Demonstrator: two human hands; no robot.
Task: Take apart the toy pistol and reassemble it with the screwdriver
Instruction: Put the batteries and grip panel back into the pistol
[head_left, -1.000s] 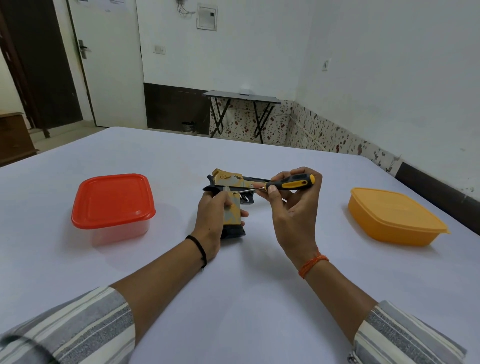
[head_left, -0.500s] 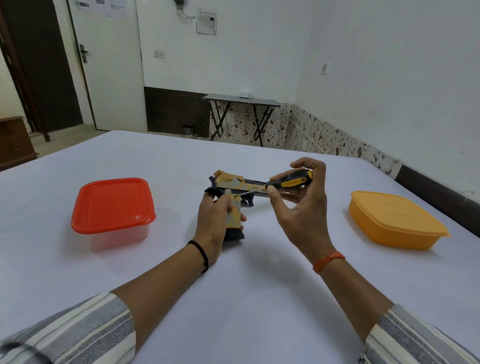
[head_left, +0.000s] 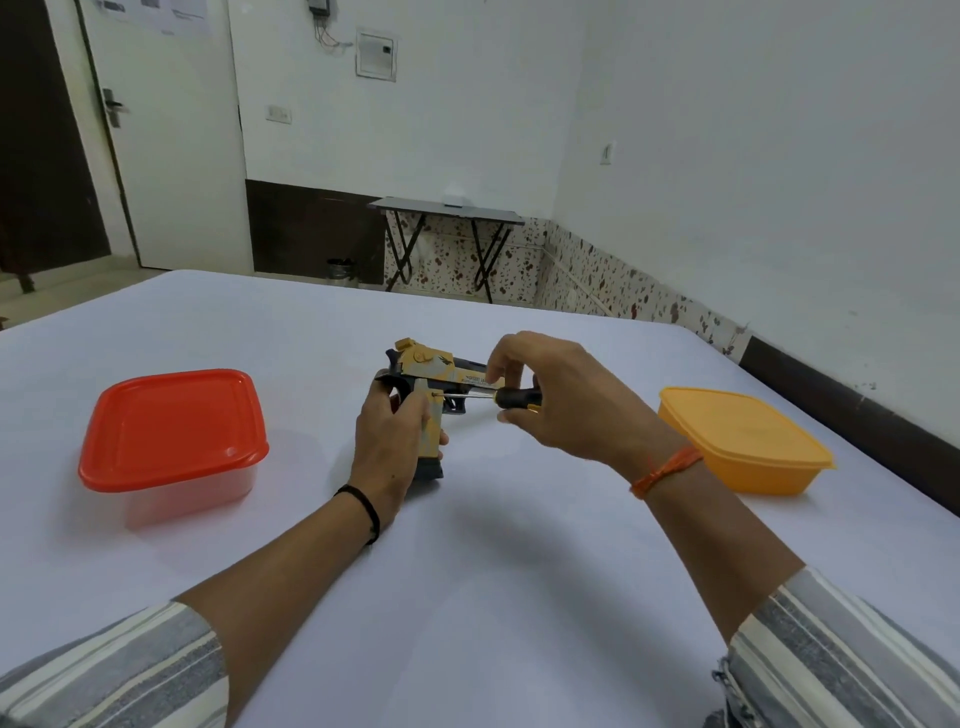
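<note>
right hand (head_left: 561, 400) rolled over the screwdriver (head_left: 511, 399), fingers pinching it, tip at a grip screw. left hand (head_left: 389, 441) fingers wrap the toy pistol (head_left: 431, 374), upright on the bench (head_left: 467, 571). still whole, barely started imo.

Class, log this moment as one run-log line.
left hand: grips toy pistol | right hand: holds screwdriver | tip: at grip | containers: lidded
</note>
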